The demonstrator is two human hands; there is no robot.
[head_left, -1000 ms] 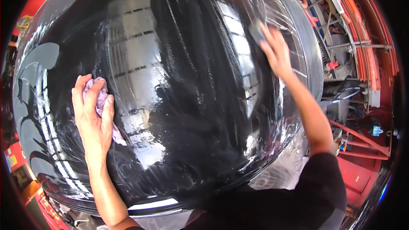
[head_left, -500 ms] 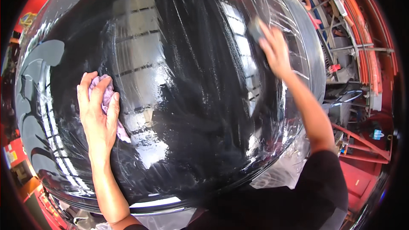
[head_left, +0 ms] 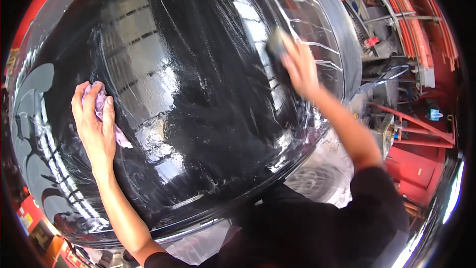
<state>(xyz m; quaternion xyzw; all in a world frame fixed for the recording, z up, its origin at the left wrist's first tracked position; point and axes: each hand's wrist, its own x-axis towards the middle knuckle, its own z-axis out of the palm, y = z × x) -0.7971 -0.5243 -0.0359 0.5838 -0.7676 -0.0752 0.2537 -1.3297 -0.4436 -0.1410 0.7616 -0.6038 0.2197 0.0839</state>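
Note:
Before me is a glossy black curved panel (head_left: 213, 114), apparently a car body part, streaked with pale wet-looking film. My left hand (head_left: 94, 131) rests on its left side, fingers curled over a crumpled purple cloth (head_left: 98, 100) whose tail sticks out below the thumb. Towards the far right of the panel, my right hand (head_left: 301, 69) holds a greyish block-like pad (head_left: 275, 44) against the surface. Motion blurs this pad and the fingertips, so I cannot tell whether it is a sponge or a sanding block.
Clear plastic sheeting (head_left: 317, 22) covers the panel's right edge, and more (head_left: 322, 173) hangs near my right elbow. Dull grey patches (head_left: 29, 114) mark the left side. Orange-red bars (head_left: 401, 12), a red metal frame (head_left: 421, 124) and clutter stand at the right.
The view has turned, shifting the panel leftward in the picture. My right hand and its pad appear lower and further left. My left hand stays on the cloth.

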